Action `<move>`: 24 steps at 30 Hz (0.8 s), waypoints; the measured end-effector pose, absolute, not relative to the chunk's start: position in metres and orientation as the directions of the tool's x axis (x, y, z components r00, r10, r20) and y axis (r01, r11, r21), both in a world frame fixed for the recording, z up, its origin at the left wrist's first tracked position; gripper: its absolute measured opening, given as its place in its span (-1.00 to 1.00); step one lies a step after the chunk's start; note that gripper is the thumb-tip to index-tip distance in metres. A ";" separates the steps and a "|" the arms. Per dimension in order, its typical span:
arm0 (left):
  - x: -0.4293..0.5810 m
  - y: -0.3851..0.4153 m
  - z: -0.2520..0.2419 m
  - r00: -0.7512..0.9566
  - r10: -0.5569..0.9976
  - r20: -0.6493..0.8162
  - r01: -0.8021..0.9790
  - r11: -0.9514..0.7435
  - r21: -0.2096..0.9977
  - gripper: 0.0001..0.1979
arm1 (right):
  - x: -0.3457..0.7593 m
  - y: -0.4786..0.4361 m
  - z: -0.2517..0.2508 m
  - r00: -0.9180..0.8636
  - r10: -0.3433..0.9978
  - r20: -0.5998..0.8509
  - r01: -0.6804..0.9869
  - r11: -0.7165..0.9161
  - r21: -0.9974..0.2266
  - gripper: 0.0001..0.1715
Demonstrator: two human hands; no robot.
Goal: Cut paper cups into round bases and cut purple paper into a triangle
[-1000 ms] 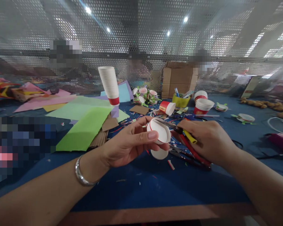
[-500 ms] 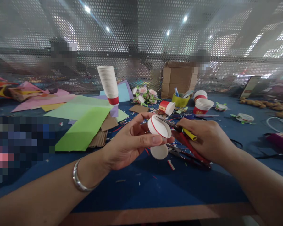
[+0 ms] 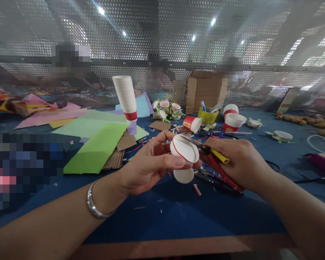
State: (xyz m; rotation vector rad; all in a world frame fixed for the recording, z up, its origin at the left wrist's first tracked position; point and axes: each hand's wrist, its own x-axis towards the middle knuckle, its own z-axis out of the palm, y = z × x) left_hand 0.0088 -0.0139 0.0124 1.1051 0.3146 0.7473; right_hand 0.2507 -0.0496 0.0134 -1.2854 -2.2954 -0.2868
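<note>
Since one second earlier, the left hand had turned the cup piece a little, so that its white round face tilted more toward the right, and the thumb had slid lower on it. The right hand had almost not moved.

The left hand pinched the cup piece between the thumb below and the fingers behind, above the blue table and in front of the person's chest. It seemed to be held by the edge in this way so that the red rim stayed free for the blades. The right hand was closed around the handles of the scissors, and the dark blade tip touched the upper edge of the cup piece. I think the two hands were kept close together for steady control.

By count there were: one cup piece in the hand, one pair of scissors, and one white disc lying on the table just under the hands. Farther back stood one tall stack of cups, leaning, and three single red cups: one lying cup and two upright cups. One silver bracelet was on the left wrist.
</note>
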 end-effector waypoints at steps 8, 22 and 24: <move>0.007 -0.011 0.014 0.762 0.636 0.125 -0.402 0.312 0.861 -0.73 | 0.250 -0.051 0.020 -0.471 0.742 0.476 0.839 0.544 -0.017 -0.78; 0.005 -0.008 0.013 0.791 0.602 0.108 -0.353 0.306 0.884 -0.61 | 0.256 -0.049 0.012 -0.487 0.706 0.514 0.832 0.554 0.028 -0.79; 0.005 -0.007 0.012 0.795 0.594 0.128 -0.356 0.286 0.890 -0.63 | 0.256 -0.049 0.012 -0.485 0.712 0.508 0.831 0.556 0.014 -0.78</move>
